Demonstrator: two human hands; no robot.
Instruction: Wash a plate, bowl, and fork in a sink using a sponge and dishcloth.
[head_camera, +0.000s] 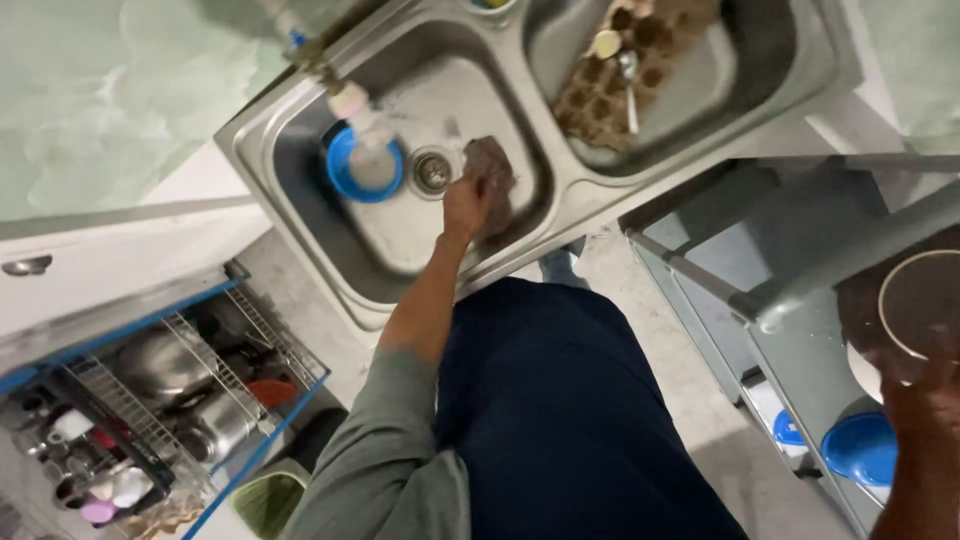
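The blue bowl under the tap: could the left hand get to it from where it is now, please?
Probably yes. The left hand holds a cloth beside the drain, and the blue bowl sits just past it in the same basin with nothing between.

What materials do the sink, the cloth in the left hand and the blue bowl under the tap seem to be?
Sink: probably stainless steel, brushed grey with soft reflections.
Cloth: looks like a worn woven rag, limp and dull grey-brown, bunched in the left hand.
Blue bowl: likely plastic, with a uniform bright colour and a smooth rim.
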